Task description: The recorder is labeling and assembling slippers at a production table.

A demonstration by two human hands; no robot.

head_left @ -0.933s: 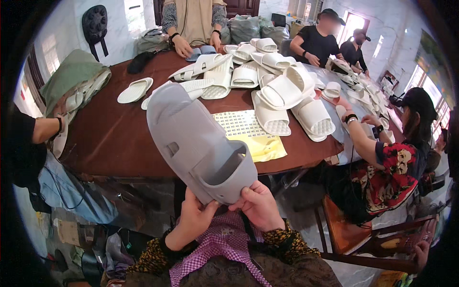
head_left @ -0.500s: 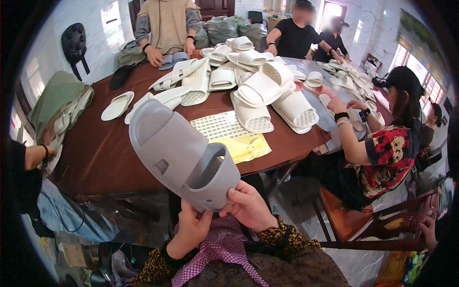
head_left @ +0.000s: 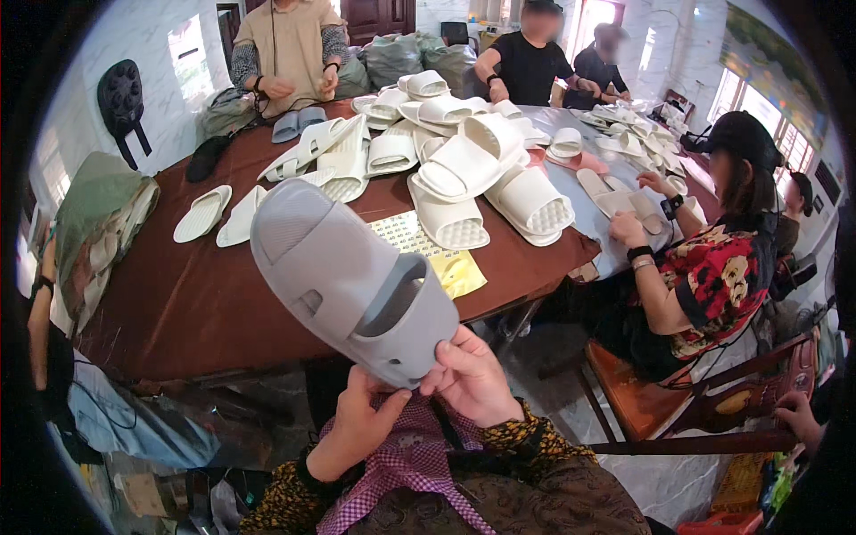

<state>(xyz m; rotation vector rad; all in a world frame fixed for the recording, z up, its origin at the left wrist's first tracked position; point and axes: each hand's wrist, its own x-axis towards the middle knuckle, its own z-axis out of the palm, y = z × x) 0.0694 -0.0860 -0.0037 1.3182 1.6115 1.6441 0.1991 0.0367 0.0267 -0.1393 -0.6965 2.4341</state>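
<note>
"How many of each thing do you count?"

"At the centre are grey slippers (head_left: 343,263); they look like two, one pushed into the other, but I cannot tell surely. Two blue-grey slippers (head_left: 299,124) lie in the upper left. The white slippers (head_left: 468,160) overlap too much for an exact count. There is one white-and-yellow sheet (head_left: 459,275)."

"And the surface, the room?"

"The tabletop (head_left: 178,294) is brown, and a grey surface (head_left: 593,248) adjoins it at the right. Behind are pale marbled walls (head_left: 165,120) and, at the top, full bags (head_left: 395,64). At the right, one person in a flowered shirt (head_left: 727,287) sits by the tables."

"How are the grey slippers held?"

"In the air, before the tabletop's near edge. The left hand (head_left: 361,430) closes on their lower end, and the right hand (head_left: 479,379) pinches the lower right edge, thumb outside. They tilt, toe toward the upper left, smooth and matt, with fine ribs and small slots."
</note>
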